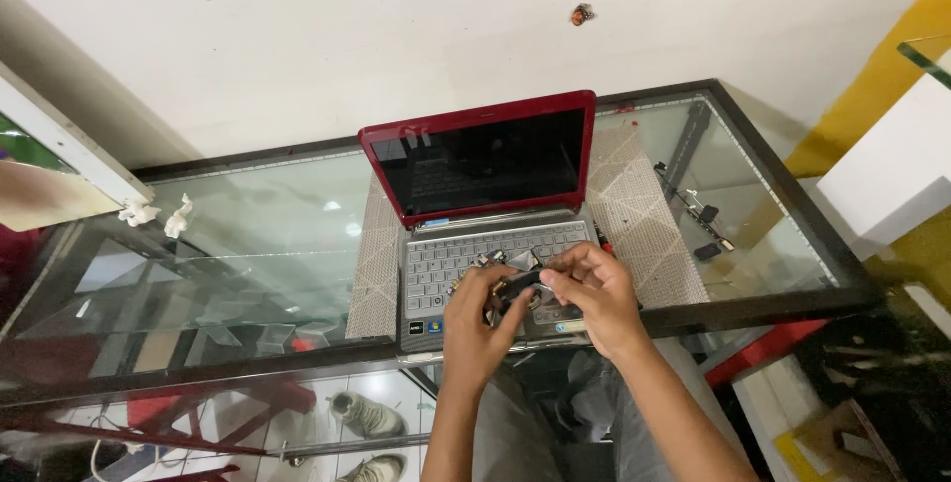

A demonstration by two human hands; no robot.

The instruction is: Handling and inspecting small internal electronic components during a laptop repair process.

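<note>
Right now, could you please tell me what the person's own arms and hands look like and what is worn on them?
Both forearms are bare from the frame's lower edge to the wrist: no sleeves show. The left hand and the right hand wear no gloves, and no watch, bracelet or ring can be made out. No cables or markings show on them. Below, grey trousers cover the lap.

Red laptop (482, 207) open on glass table (248, 234), left hand (478, 316) and right hand (592, 294) gripping small dark part (522, 284)

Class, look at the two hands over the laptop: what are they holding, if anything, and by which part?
Both the left hand and right hand grip a small dark part by its opposite ends, above the red laptop; its kind cannot be told.
</note>
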